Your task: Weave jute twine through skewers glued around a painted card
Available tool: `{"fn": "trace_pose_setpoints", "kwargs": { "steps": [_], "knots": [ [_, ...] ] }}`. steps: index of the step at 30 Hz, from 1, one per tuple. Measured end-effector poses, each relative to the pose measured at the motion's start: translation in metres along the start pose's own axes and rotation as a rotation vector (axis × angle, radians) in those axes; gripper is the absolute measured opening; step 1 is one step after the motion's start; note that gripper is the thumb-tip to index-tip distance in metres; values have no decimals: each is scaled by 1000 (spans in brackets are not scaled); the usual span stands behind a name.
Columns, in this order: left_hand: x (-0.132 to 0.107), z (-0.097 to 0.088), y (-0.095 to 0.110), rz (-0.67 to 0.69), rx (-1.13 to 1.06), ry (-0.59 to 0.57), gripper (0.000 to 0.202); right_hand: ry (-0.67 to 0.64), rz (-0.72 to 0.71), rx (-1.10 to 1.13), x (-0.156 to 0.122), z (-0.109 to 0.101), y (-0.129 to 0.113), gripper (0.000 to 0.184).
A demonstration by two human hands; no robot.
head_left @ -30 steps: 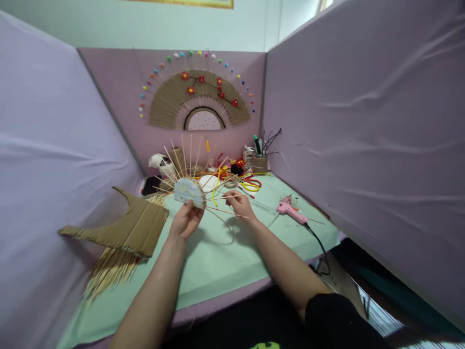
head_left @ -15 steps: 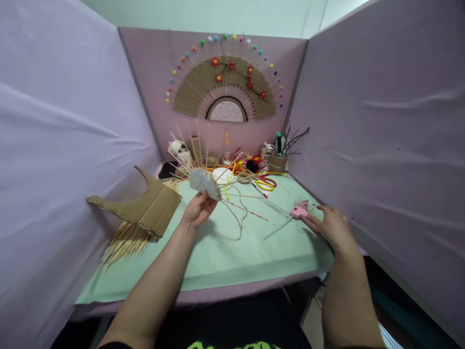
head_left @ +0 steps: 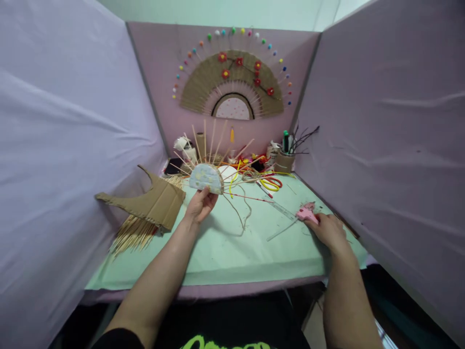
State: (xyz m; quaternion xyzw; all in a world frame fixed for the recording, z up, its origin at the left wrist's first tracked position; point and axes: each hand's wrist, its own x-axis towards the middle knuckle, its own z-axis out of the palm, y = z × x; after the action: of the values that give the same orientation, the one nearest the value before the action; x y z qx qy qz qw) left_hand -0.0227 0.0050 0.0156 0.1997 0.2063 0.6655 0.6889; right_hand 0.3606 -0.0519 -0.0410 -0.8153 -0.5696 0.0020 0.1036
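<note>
rightward, the right hand (head_left: 332, 233) grips a pink plastic glue gun (head_left: 305, 213), well right of the pale-blue, stick-rimmed half-disc (head_left: 201, 176) the left hand (head_left: 199, 206) pinches.

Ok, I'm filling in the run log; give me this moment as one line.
left grip: holding stick-edged half-round piece | right grip: on pink glue gun handle | cardboard: over stick bundle

Left hand (head_left: 201, 206) grips half-round piece (head_left: 205, 177) at lower edge; thin sticks (head_left: 205, 141) radiate from its curve. Right hand (head_left: 331, 232) on pink glue gun (head_left: 305, 213), table (head_left: 254, 259) right side. Cut cardboard (head_left: 162, 201) at left.
</note>
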Motion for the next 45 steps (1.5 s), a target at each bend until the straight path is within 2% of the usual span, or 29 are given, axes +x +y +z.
{"fn": "trace_pose_setpoints", "kwargs": {
  "steps": [4,9,12,15,17,20,23,29,33,36,45],
  "knots": [
    [-1,-2,0,5,18,-54,39,158,-138,128,4,3,4,49],
    [-2,-4,-1,-6,26,-76,33,253,-168,482,-10,-17,-8,54],
    [-2,-4,-1,-9,16,-76,30,246,-62,768,-22,-27,-26,53],
    [-4,-1,0,-16,-14,-49,28,233,18,1183,-32,-27,-47,48],
    [-6,1,1,-33,-41,-39,27,203,9,1424,-39,-28,-63,45],
    [-10,4,5,-76,-101,-31,31,87,-73,1619,-55,-32,-88,42],
    [-15,7,9,-140,-172,-52,36,-58,-214,1661,-75,-37,-111,39],
    [-26,11,14,-277,-310,-113,43,-276,-500,1536,-110,-37,-148,44],
    [-26,9,13,-317,-378,-177,46,-379,-596,1472,-121,-36,-166,42],
    [-25,5,11,-309,-399,-176,48,-404,-632,1439,-126,-34,-174,43],
    [-25,0,12,-350,-464,-213,49,-348,-719,1336,-137,-28,-187,36]
  ]
}}
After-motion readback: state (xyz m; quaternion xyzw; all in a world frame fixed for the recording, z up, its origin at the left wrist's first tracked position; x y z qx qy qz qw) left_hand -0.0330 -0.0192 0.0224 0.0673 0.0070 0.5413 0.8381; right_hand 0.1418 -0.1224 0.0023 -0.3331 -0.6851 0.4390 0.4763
